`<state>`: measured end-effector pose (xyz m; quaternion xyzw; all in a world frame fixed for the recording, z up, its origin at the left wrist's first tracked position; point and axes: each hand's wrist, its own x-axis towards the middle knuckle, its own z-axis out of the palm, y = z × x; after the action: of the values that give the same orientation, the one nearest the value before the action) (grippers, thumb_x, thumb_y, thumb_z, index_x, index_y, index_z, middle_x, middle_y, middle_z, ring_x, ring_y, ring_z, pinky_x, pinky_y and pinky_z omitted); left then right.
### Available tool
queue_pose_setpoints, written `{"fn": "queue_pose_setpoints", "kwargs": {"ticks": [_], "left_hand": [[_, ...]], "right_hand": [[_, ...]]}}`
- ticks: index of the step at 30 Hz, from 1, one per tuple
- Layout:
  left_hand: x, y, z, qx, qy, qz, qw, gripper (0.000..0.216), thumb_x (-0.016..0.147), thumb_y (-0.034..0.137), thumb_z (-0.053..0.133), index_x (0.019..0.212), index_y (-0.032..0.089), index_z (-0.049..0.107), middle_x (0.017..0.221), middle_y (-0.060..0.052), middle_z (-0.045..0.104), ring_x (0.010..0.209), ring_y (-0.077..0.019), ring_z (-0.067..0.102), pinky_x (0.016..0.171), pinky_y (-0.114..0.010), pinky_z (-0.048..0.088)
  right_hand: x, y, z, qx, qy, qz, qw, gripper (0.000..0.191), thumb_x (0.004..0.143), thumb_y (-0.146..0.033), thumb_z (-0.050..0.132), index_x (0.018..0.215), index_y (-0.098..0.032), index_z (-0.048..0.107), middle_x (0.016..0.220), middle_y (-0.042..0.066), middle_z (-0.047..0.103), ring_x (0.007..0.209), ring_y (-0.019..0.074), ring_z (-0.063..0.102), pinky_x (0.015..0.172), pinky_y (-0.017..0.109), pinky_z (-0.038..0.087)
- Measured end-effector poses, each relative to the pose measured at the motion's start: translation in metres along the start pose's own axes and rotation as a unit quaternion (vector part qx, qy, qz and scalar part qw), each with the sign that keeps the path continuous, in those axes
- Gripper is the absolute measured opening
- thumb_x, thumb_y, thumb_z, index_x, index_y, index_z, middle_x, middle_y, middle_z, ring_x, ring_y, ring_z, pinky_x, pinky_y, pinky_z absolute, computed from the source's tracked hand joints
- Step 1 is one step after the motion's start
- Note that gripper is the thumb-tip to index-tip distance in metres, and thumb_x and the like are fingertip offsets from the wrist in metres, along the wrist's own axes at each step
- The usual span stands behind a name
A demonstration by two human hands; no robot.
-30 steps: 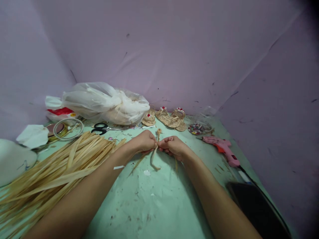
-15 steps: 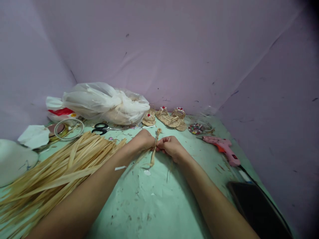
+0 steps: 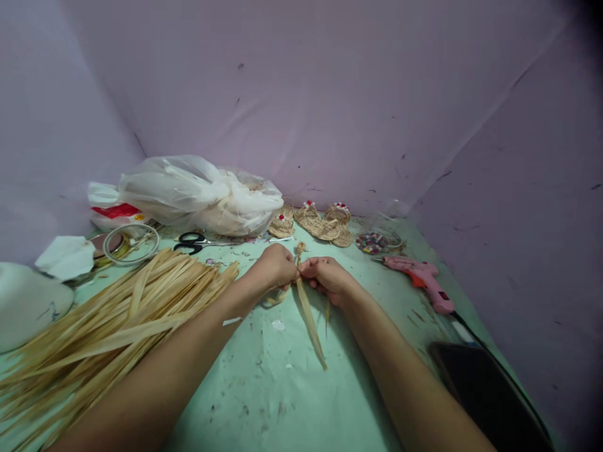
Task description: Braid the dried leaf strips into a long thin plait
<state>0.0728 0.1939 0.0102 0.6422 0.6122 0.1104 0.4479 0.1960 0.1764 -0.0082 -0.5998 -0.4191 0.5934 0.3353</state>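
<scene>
At the middle of the table my left hand [image 3: 281, 263] and my right hand [image 3: 327, 275] almost meet, both closed. Between them runs a braid of dried straw strips [image 3: 300, 249], its knotted end pointing away from me. Fingers of each hand pinch the strips just below that end. One loose strip [image 3: 309, 320] hangs toward me and to the right. Another strip curls under my left hand, and a thin one hangs below my right. The fingertips partly hide where the strips cross.
Left lies a pile of dried strips [image 3: 127, 314]; behind it are scissors [image 3: 191, 242], rings of tape [image 3: 130, 245] and a plastic bag [image 3: 198, 194]. Small woven slippers [image 3: 320, 225] stand along the wall. Beads [image 3: 372, 242], a pink glue gun [image 3: 421, 276] and a dark phone-like slab [image 3: 485, 395] lie right.
A long strip now hangs toward the lower right from the braid, where a shorter twisted one hung before. Another strip has swung left under my left hand. Both hands stay close together.
</scene>
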Motion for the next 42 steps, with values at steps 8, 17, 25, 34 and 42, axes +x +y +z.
{"fn": "queue_pose_setpoints", "kwargs": {"ticks": [8,17,25,34,42], "left_hand": [[-0.001,-0.003,0.0,-0.241,-0.094,-0.076,0.963,0.013,0.066,0.004,0.047,0.056,0.012,0.045,0.038,0.002,0.047,0.03,-0.0071,0.042,0.035,-0.018,0.036],[0.003,-0.01,-0.007,-0.214,-0.11,-0.05,0.969,0.01,0.061,0.007,0.055,0.055,0.011,0.049,0.037,0.002,0.048,0.032,-0.0076,0.045,0.036,-0.018,0.038],[0.0,-0.005,-0.004,-0.125,-0.058,-0.046,0.989,0.019,0.06,0.015,0.051,0.044,0.015,0.042,0.027,0.005,0.033,0.024,-0.0059,0.028,0.029,-0.018,0.02],[0.022,-0.026,0.012,-0.101,0.023,0.075,0.992,0.01,0.051,0.012,0.049,0.044,0.015,0.042,0.037,0.007,0.025,0.034,-0.0031,0.02,0.035,-0.019,0.013],[0.007,-0.007,0.011,-0.13,0.028,-0.004,0.991,0.018,0.048,0.008,0.045,0.04,0.017,0.032,0.031,0.007,0.023,0.031,-0.0037,0.02,0.033,-0.02,0.011]], "right_hand": [[0.001,0.001,0.0,0.008,-0.021,-0.007,1.0,0.005,0.05,-0.015,0.05,0.052,-0.013,0.054,0.038,-0.005,0.046,0.032,0.0027,0.026,0.035,0.017,0.013],[0.004,0.005,-0.005,-0.064,-0.039,-0.09,0.993,0.007,0.057,-0.018,0.054,0.051,-0.014,0.052,0.038,-0.006,0.044,0.036,0.0039,0.03,0.038,0.018,0.021],[0.014,0.016,-0.004,-0.117,-0.031,-0.177,0.977,0.006,0.061,-0.017,0.051,0.056,-0.014,0.051,0.05,-0.002,0.053,0.045,0.006,0.04,0.044,0.017,0.029],[-0.004,-0.003,-0.009,-0.394,0.036,-0.22,0.892,0.014,0.063,-0.02,0.052,0.062,-0.014,0.065,0.052,0.001,0.057,0.05,0.0101,0.043,0.047,0.021,0.028],[-0.027,-0.02,0.011,-0.507,0.146,-0.111,0.842,0.016,0.06,-0.018,0.054,0.063,-0.014,0.069,0.065,0.016,0.065,0.059,0.0215,0.056,0.048,0.027,0.028]]}}
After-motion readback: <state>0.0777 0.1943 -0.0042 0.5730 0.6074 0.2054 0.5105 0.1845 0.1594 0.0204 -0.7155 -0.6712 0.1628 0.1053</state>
